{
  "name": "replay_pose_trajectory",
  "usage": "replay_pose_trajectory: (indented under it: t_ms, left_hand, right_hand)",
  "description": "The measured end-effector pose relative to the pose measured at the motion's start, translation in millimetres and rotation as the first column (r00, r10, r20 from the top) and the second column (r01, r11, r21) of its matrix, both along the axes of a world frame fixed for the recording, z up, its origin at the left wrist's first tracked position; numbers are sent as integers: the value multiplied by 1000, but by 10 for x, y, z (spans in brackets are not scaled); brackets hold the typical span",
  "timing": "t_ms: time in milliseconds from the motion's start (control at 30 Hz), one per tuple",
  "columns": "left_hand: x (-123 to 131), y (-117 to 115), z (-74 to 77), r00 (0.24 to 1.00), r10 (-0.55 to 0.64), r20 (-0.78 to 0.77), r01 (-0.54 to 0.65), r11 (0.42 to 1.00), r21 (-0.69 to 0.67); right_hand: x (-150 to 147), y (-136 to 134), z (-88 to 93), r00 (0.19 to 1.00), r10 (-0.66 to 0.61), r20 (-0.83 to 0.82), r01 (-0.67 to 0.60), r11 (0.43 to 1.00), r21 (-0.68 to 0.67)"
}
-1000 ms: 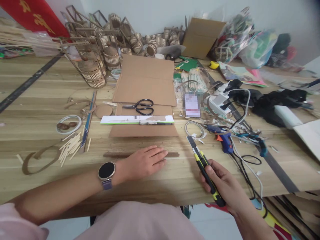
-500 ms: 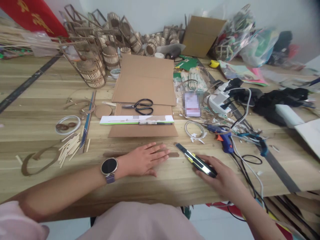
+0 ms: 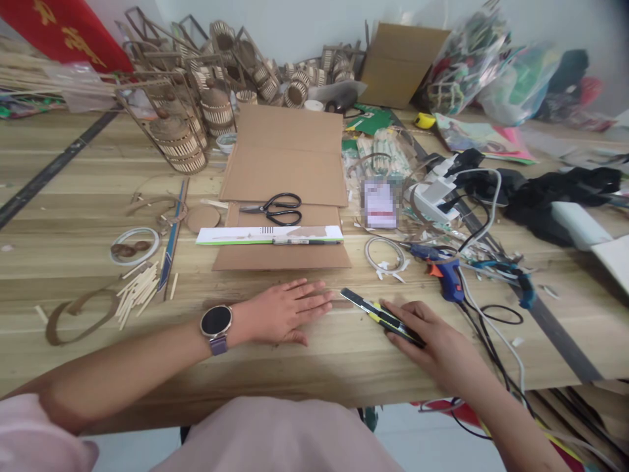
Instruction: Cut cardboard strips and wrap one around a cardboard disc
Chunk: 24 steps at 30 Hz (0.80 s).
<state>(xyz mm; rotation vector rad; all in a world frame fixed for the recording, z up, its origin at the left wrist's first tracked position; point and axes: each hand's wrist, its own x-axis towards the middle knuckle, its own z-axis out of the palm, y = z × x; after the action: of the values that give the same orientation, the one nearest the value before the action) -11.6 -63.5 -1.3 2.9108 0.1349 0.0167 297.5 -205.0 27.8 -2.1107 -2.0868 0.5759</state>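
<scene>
My left hand point(image 3: 287, 311) lies flat with its fingers stretched out, palm down over a thin brown strip point(image 3: 344, 304) on the wooden table. Most of that strip is hidden beneath the hand and wrist. In my right hand point(image 3: 425, 334) is a black and yellow utility knife point(image 3: 381, 316), its blade pointing up and left close to the strip's right end. Beyond my hands are cardboard sheets point(image 3: 285, 157), with black-handled scissors point(image 3: 278, 208), a white strip point(image 3: 236, 235) and a pen point(image 3: 304, 242) on them.
A blue glue gun point(image 3: 445, 272) and its cables lie to the right, near pliers point(image 3: 523, 285) and a power strip point(image 3: 435, 193). Small sticks point(image 3: 140, 295) and a bent strip point(image 3: 61, 328) are at left. Small woven buckets point(image 3: 179, 144) stand at the back.
The knife has tilted flatter, its blade tip shifting slightly left and down toward the brown strip. My left hand stays in nearly the same place.
</scene>
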Motion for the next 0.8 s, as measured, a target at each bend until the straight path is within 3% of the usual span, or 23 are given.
replay_pose_trajectory:
  t_ms: [400,800]
  left_hand:
    - [6,10,-37,1000,9,13,-9,1000,6]
    - [6,9,-30,1000,19,9,-20,999,48]
  right_hand:
    - [106,-24,-90,996,82,-22,-78,986,146]
    - [128,-15,-109,982,189,7,-188,966,175]
